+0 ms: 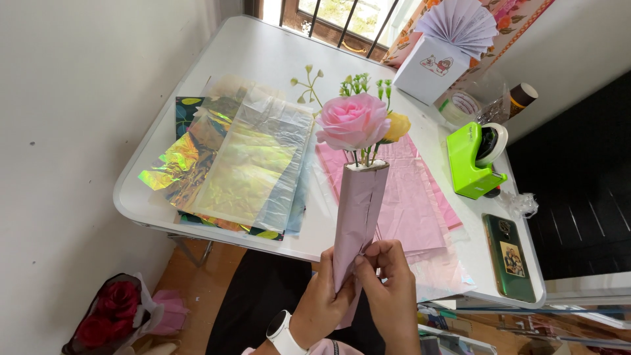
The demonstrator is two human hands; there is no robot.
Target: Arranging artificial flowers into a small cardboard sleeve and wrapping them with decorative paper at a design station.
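Left hand [323, 297] and right hand [390, 287] clamped together round the base of a mauve paper cone [358, 210], upright to keep the wrap tight. Directly above the grip: pink rose [353, 120], yellow bloom [397, 126]. Right of it: green tape dispenser [472, 161].

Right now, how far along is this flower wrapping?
Done: the pink paper wrap is already rolled around the stems, with the pink rose and yellow flower poking out on top. In hand: the left hand and right hand pinch its lower end. Left: no tape shows on it; the green tape dispenser sits untouched.
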